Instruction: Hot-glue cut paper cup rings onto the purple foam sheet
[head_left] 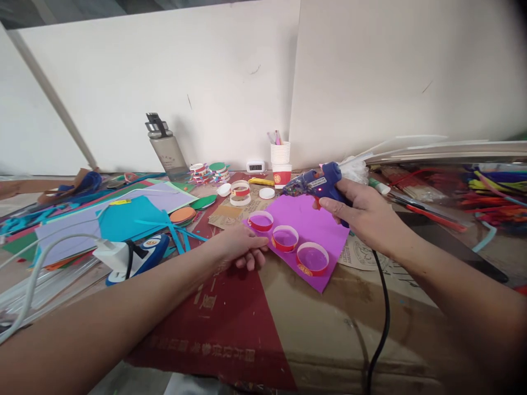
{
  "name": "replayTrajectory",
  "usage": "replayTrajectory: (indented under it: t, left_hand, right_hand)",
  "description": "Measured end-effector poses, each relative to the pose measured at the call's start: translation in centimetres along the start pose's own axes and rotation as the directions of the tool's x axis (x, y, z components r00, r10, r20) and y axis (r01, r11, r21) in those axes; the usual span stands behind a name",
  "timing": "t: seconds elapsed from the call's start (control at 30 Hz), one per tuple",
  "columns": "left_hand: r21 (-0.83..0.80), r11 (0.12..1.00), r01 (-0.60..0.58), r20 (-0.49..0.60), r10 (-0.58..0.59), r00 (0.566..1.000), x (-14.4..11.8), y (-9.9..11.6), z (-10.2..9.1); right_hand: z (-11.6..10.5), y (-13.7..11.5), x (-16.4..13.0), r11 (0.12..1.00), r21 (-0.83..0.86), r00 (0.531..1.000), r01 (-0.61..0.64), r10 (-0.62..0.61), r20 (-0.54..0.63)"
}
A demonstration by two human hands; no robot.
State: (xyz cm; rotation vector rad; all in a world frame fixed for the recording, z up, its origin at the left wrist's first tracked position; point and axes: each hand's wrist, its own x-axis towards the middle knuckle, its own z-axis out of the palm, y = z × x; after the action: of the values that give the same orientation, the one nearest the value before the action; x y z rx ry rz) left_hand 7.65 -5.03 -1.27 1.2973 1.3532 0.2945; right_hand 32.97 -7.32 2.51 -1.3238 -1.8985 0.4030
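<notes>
My right hand (362, 216) grips a blue hot glue gun (319, 184) above the far edge of a purple paper sheet (315, 222), its nozzle pointing left. A black cord (385, 312) runs from it toward me. Three red-and-white paper rings (285, 238) stand in a row on the purple sheet. My left hand (242, 247) rests palm down on the sheet's left edge, fingers curled beside the rings, holding nothing.
Cardboard (329, 323) covers the table. Coloured paper sheets (123, 219) and a white power strip (117, 255) lie at left. A grey bottle (167, 148), stacked paper cups (280, 153), more rings (240, 192) and a small clock (255, 165) stand at the back. Pipe cleaners (489, 192) pile at right.
</notes>
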Motion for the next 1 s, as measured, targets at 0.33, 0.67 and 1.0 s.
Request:
replayTrajectory:
  t: [0.33,0.67,1.0]
  left_hand:
    - [0.733,0.661,-0.161,-0.254,0.486,0.836,-0.7,2.1,-3.7]
    - [0.634,0.727,-0.263,-0.228,0.501,0.835,5.2,4.5,-4.7]
    - [0.639,0.712,-0.291,-0.395,0.628,0.670,9.7,6.5,-4.8]
  right_hand:
    - [-0.3,-0.2,0.0,0.998,0.054,1.000,-0.026,0.026,-0.004]
    - [-0.3,1.8,-0.7,0.987,0.139,0.994,-0.082,0.091,-0.062]
    - [0.0,1.7,-1.1,0.973,0.205,0.993,-0.108,0.115,-0.022]
